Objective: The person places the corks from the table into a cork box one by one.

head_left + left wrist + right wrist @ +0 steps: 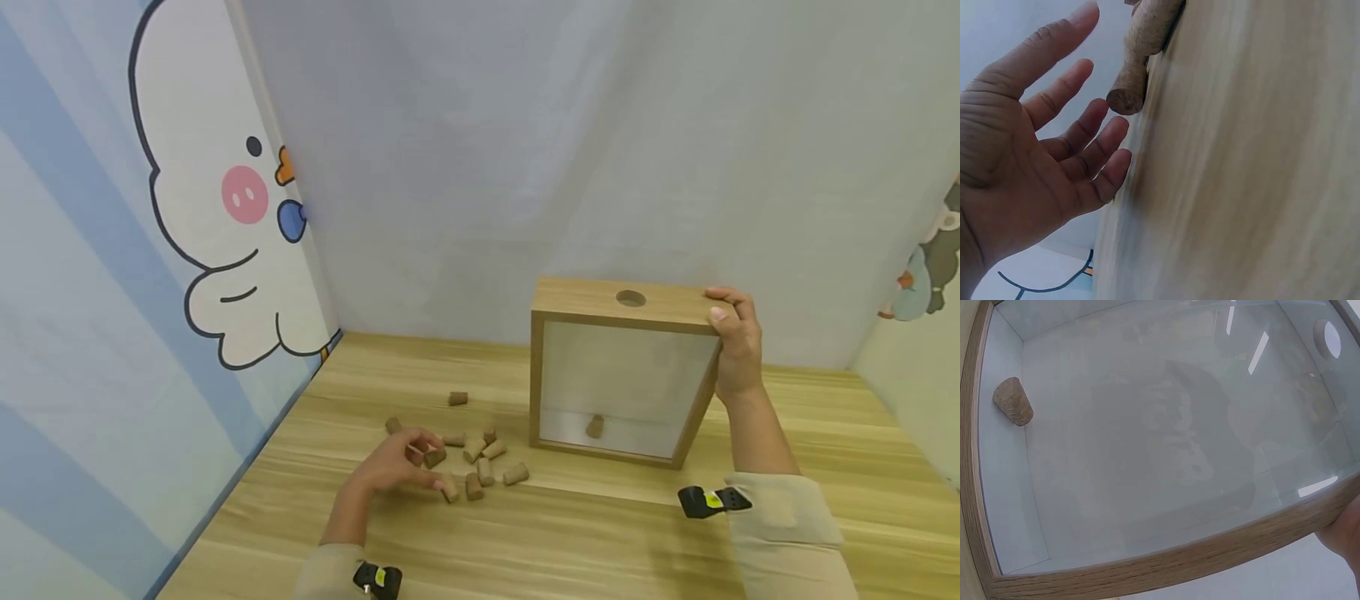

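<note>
My left hand [392, 464] is over the table at the left edge of a loose group of corks [515, 474]. Its fingers are spread and loosely bent in the left wrist view, with a cork [1127, 90] close to the fingertips and nothing in the palm. In the head view a darker cork [434, 457] shows between thumb and fingers. My right hand [740, 346] grips the top right corner of an upright wooden shadow box [577, 297] with a clear front. A single cork [1013, 401] rests inside on the box's floor.
A round hole [631, 298] opens through the box's top. One cork [458, 398] lies farther back, apart from the group. The wood-grain table [585, 533] meets a pale curtain [450, 167] behind and a cartoon-printed curtain [67, 275] at left.
</note>
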Demonstrator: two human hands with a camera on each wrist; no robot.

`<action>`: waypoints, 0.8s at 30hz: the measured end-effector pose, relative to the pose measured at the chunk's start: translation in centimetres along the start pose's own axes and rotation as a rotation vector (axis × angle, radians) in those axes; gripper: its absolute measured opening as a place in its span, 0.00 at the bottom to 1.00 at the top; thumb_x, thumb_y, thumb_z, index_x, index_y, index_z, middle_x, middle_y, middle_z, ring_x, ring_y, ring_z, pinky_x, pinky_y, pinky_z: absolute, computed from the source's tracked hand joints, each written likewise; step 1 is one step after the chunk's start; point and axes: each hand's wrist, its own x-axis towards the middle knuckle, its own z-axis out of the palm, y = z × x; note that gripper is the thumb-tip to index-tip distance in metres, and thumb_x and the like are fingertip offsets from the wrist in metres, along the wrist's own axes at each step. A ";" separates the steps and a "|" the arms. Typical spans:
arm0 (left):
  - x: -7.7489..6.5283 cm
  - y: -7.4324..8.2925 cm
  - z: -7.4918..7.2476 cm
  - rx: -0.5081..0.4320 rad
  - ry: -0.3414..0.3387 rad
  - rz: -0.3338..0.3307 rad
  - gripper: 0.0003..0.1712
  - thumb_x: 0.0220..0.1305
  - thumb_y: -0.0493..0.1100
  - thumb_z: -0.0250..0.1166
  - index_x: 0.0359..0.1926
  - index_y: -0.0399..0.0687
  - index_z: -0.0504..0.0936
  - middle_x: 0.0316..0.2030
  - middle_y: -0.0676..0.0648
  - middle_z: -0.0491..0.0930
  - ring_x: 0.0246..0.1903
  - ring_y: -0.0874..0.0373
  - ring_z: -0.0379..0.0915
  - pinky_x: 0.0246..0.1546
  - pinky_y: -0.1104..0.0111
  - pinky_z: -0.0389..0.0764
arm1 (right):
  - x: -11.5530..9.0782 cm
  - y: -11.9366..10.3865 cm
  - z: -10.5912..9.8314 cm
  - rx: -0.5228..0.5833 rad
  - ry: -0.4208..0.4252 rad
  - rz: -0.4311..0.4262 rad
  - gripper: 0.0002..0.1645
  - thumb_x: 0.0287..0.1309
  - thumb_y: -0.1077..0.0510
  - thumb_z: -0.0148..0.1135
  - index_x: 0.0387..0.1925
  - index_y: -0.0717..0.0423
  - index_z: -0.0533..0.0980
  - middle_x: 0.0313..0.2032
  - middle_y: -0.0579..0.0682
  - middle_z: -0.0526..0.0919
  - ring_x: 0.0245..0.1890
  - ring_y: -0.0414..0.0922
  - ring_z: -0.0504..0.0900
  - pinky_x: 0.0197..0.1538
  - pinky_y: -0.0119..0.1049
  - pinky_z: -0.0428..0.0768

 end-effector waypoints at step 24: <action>1.3 1.6 -1.5 0.085 -0.040 0.106 0.21 0.54 0.30 0.62 0.52 0.34 0.77 0.31 0.47 0.73 0.29 0.54 0.69 0.28 0.63 0.71 | 0.1 0.1 0.1 0.019 0.002 -0.037 0.13 0.57 0.56 0.48 0.44 0.48 0.73 0.46 0.53 0.67 0.40 0.47 0.66 0.38 0.38 0.65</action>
